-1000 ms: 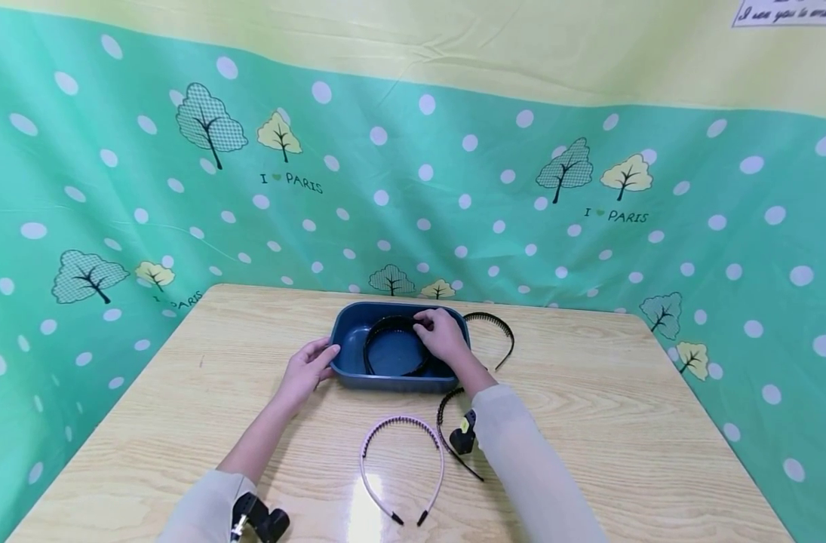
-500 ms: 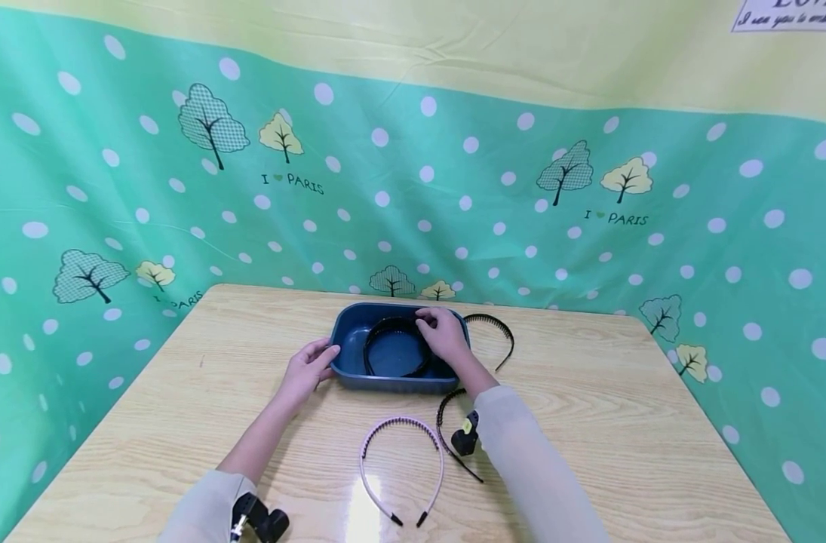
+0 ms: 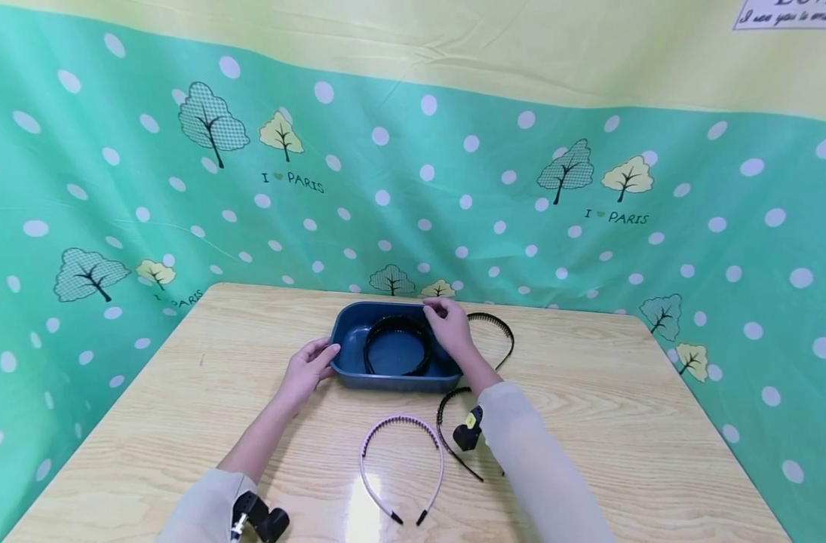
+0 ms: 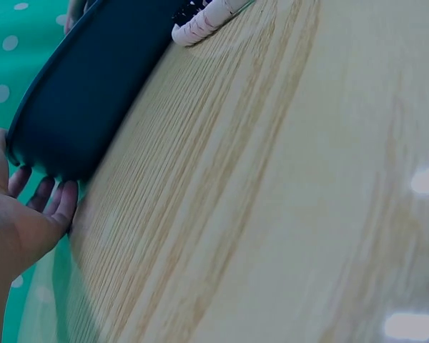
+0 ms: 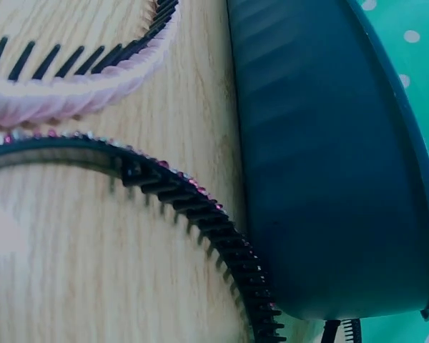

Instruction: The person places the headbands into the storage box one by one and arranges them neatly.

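Note:
A dark blue plastic box [image 3: 399, 383] sits toward the back of the table. My left hand [image 3: 306, 369] grips its left end, thumb at the rim and fingers below on the outer wall, as the left wrist view shows. Inside the box lies a black headband [image 3: 366, 351]. Over the box's back right corner is my right hand [image 3: 451, 328], fingers loosely bent and apart from that headband, with nothing visible in them. A pink toothed headband [image 3: 363, 467] and a black headband with pink rhinestones [image 5: 200, 196] lie in front of the box.
Another black toothed headband [image 3: 511, 335] lies to the right of the box, partly behind my right hand. The wooden table [image 3: 623, 422] reaches back to a green dotted curtain [image 3: 480, 211]. Small black cameras sit at both sleeves.
My right hand has let go of the black headband in the box and moved slightly up and right. The left hand and the box stay in place.

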`<state>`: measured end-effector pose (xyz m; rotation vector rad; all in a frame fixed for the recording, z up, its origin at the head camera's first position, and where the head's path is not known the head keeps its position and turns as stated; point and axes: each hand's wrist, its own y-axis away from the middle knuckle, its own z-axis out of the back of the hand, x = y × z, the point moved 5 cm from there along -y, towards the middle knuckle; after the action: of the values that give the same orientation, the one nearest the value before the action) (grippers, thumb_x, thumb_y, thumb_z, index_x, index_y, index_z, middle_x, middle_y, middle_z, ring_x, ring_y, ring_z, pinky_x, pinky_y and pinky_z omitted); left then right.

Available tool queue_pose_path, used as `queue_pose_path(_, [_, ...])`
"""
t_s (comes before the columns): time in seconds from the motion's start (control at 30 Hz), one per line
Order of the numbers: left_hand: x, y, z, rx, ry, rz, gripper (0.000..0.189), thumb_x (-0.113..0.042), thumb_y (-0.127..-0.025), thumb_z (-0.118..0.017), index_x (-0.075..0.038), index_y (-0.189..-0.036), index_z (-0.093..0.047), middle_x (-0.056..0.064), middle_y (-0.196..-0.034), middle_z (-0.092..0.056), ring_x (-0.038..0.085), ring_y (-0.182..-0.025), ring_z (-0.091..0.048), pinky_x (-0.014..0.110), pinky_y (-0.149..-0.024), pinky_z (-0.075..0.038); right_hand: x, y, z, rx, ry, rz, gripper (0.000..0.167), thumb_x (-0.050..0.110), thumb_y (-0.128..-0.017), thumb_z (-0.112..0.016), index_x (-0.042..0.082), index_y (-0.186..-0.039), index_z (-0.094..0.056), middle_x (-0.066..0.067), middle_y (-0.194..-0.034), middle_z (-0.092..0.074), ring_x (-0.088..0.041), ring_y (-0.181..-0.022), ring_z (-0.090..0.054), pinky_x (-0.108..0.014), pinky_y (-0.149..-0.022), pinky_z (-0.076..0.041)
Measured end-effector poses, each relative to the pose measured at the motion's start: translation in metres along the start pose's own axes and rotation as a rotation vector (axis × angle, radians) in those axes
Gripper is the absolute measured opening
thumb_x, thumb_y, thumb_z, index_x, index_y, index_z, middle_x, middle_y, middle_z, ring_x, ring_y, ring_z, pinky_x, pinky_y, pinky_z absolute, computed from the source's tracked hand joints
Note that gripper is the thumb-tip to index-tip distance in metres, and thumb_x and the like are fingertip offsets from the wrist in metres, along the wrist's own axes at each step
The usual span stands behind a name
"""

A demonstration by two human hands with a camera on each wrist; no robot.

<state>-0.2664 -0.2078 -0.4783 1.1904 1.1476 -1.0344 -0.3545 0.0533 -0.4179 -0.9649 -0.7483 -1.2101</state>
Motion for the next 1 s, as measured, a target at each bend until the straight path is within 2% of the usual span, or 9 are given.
queue_pose_path(0.17, [-0.003,0.003,-0.001,0.000,0.013,0.005,0.057,-0.030,-0.095,-0.056,0.001,-0.139,-0.039,0.025,-0.135,-0.046,0.014,-0.101,-0.061,0.016,-0.077,-0.054,0.005,-0.001,0.005,0.002,-0.001,0.009,0.026,0.023,-0.095,-0.056,0.008,-0.113,-0.066,-0.007,-0.106,-0.062,-0.020,-0.090,-0.056,-0.030,-0.074,-0.049])
queue_pose_path(0.3, [-0.001,0.001,-0.001,-0.004,0.001,-0.003,0.058,-0.032,-0.094,-0.056,0.001,-0.138,-0.039,0.024,-0.134,-0.046,0.014,-0.101,-0.061,0.016,-0.077,-0.054,0.004,-0.004,0.013,0.007,0.000,0.010,0.026,0.025,-0.095,-0.056,0.010,-0.113,-0.066,-0.007,-0.110,-0.062,-0.021,-0.094,-0.057,-0.033,-0.077,-0.051])
queue_pose_path(0.6, [-0.002,0.000,0.001,-0.005,-0.013,-0.014,0.058,-0.033,-0.094,-0.056,0.002,-0.137,-0.041,0.023,-0.132,-0.047,0.015,-0.105,-0.058,0.016,-0.077,-0.054,0.002,-0.008,0.031,-0.017,-0.001,0.017,0.028,0.020,-0.094,-0.055,0.004,-0.115,-0.064,-0.012,-0.112,-0.060,-0.025,-0.096,-0.056,-0.035,-0.080,-0.051])
queue_pose_path(0.83, [-0.002,0.001,0.001,-0.003,-0.027,-0.009,0.059,-0.036,-0.093,-0.057,0.000,-0.138,-0.040,0.021,-0.134,-0.047,0.018,-0.109,-0.056,0.016,-0.078,-0.054,-0.008,-0.010,0.045,-0.030,0.003,-0.032,0.026,0.021,-0.094,-0.056,0.009,-0.115,-0.064,-0.009,-0.113,-0.061,-0.024,-0.097,-0.056,-0.030,-0.075,-0.051])
queue_pose_path(1.0, [-0.003,0.001,0.000,-0.002,-0.026,-0.011,0.059,-0.034,-0.094,-0.056,0.000,-0.139,-0.040,0.022,-0.135,-0.046,0.020,-0.112,-0.054,0.015,-0.079,-0.053,-0.014,-0.010,0.058,-0.048,0.042,-0.056,0.026,0.020,-0.094,-0.056,0.009,-0.116,-0.064,-0.009,-0.113,-0.060,-0.023,-0.097,-0.056,-0.032,-0.076,-0.052])
